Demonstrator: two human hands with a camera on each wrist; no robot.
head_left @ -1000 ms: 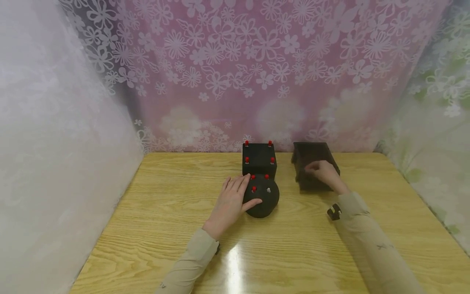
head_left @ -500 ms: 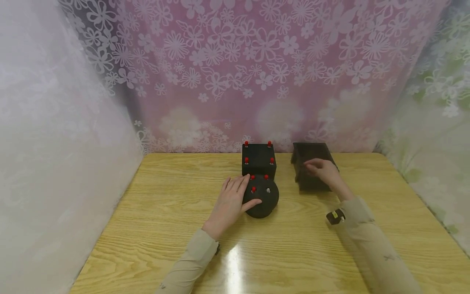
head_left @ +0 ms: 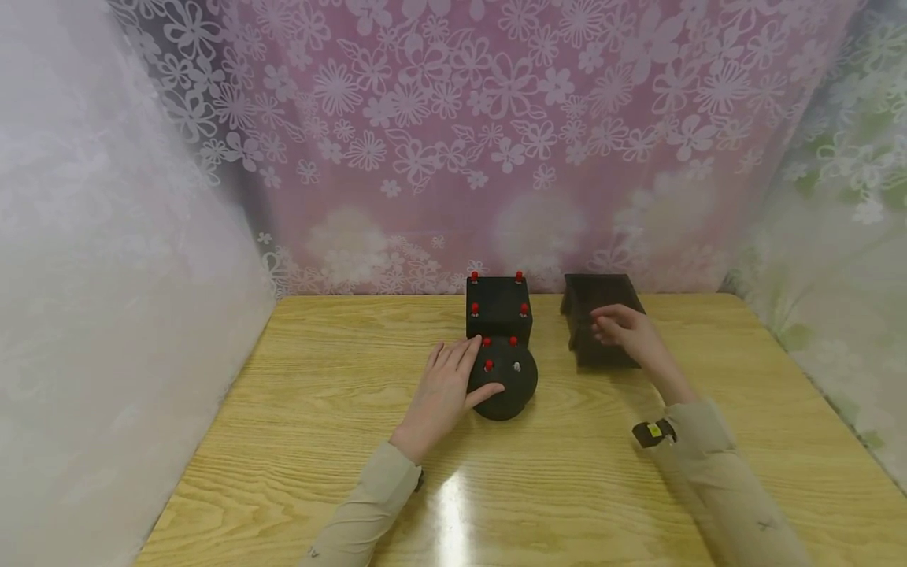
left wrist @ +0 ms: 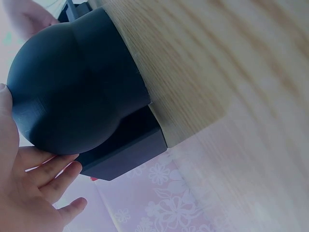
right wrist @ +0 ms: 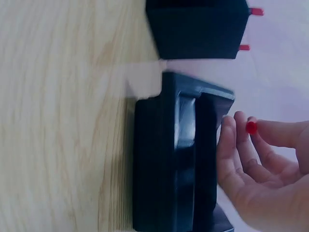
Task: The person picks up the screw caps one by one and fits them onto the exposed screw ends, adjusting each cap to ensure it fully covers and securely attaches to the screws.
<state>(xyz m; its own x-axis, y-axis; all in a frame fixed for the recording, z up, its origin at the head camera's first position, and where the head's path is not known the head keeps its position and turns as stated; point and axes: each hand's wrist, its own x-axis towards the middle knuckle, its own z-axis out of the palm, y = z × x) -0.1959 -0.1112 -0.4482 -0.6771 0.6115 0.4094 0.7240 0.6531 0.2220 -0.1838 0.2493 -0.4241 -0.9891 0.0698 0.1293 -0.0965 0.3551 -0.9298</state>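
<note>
My left hand rests on the left side of a black dome-topped round box, fingers fairly straight and thumb across its top. Three red-capped switches and one bare silver switch stand up from the dome. In the right wrist view, my right hand pinches a small red cap between thumb and fingers. That hand is above a dark open tray, whose inside it partly hides in the head view.
Behind the dome, close to it, stands a black square box with several red-capped switches on its top. A wooden table carries everything. Floral curtains hang at the back and sides. A small camera sits at my right wrist.
My right hand has shifted slightly right and turned a little above the dark tray, its fingertips now showing more plainly. My left hand and the boxes have stayed put.
</note>
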